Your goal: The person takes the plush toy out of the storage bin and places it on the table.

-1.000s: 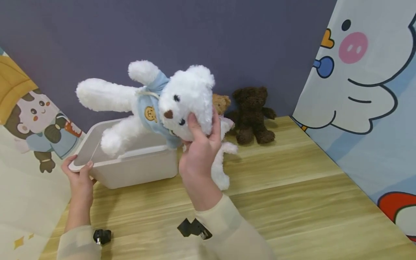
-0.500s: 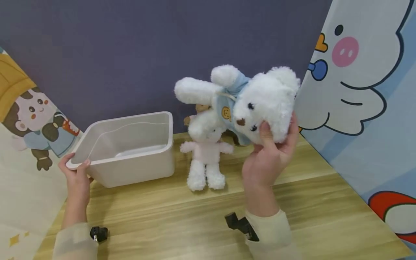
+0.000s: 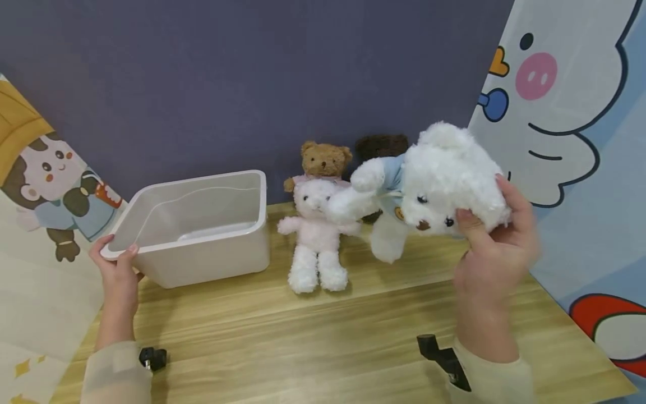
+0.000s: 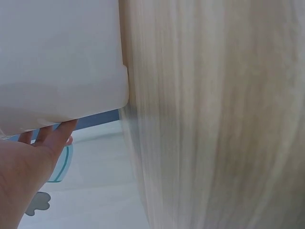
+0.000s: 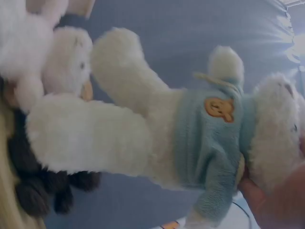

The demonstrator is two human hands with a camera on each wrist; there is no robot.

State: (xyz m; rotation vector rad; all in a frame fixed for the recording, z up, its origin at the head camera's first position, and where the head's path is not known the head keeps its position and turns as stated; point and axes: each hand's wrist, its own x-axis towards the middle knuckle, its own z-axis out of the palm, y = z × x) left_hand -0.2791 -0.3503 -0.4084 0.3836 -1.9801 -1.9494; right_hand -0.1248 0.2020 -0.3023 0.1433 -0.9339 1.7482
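My right hand (image 3: 497,269) grips a white teddy bear (image 3: 449,168) by its head, thumb on the face side. The bear wears a light blue hoodie (image 5: 205,138) with a small bear patch, and its body tips to the left above the table. My left hand (image 3: 117,275) holds the near left corner of a white plastic bin (image 3: 202,264), thumb outside the rim. In the left wrist view the fingers (image 4: 59,136) lie against the bin's wall. Just right of the bin sits a pale pink and white plush (image 3: 318,235).
Behind the pale plush sits a light brown teddy bear (image 3: 325,160). A dark brown teddy bear (image 3: 381,147) stands by the back wall, partly hidden by the white bear. The wooden table (image 3: 303,342) meets a grey wall (image 3: 252,84) and printed side panels.
The white teddy bear has moved right in my right hand, from over the bin to the table's right side, now lower. My left hand stays on the bin's corner.
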